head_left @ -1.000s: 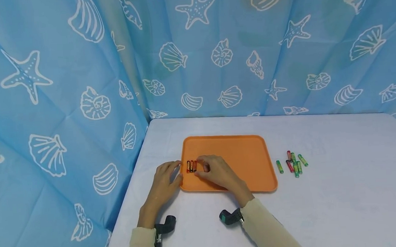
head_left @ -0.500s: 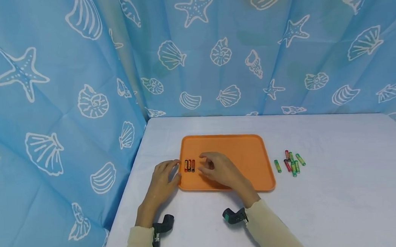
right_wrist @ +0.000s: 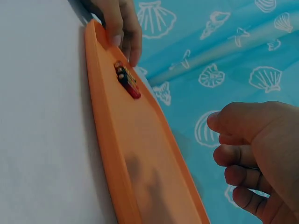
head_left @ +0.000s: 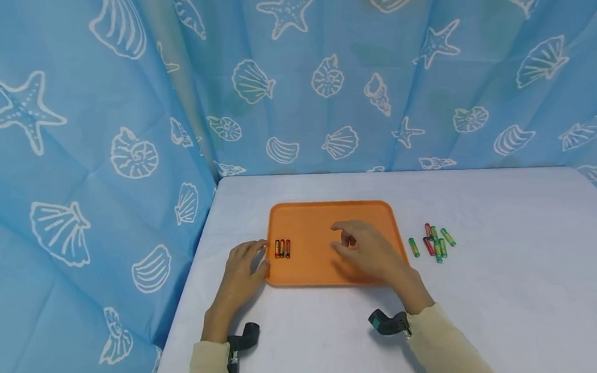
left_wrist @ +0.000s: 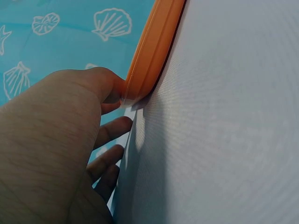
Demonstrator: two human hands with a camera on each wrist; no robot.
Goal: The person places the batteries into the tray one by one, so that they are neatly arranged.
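Note:
Three red-and-black batteries (head_left: 282,248) lie side by side inside the orange tray (head_left: 310,214), near its left rim. At that rim is my left hand (head_left: 240,275), thumb and fingers spread apart. In the left wrist view its thumb (left_wrist: 110,84) touches the tray's corner (left_wrist: 147,60) while the other fingers stay outside the wall. My right hand (head_left: 371,250) hovers over the tray's right half with loosely bent fingers and nothing between them. The right wrist view shows the same row of batteries (right_wrist: 127,79) at the tray's far end, away from my right hand (right_wrist: 261,149).
Right of the tray, several green batteries (head_left: 447,237) and a couple of red ones (head_left: 428,246) lie loosely bunched on the white tabletop (head_left: 515,287). One green battery (head_left: 414,247) lies closest to the tray. A blue shell-patterned curtain (head_left: 293,95) borders the back and left.
My right hand has drawn away from the batteries, rightward across the tray, its fingers now clear of them. My left hand stays at the tray's left rim. The head view has shifted slightly.

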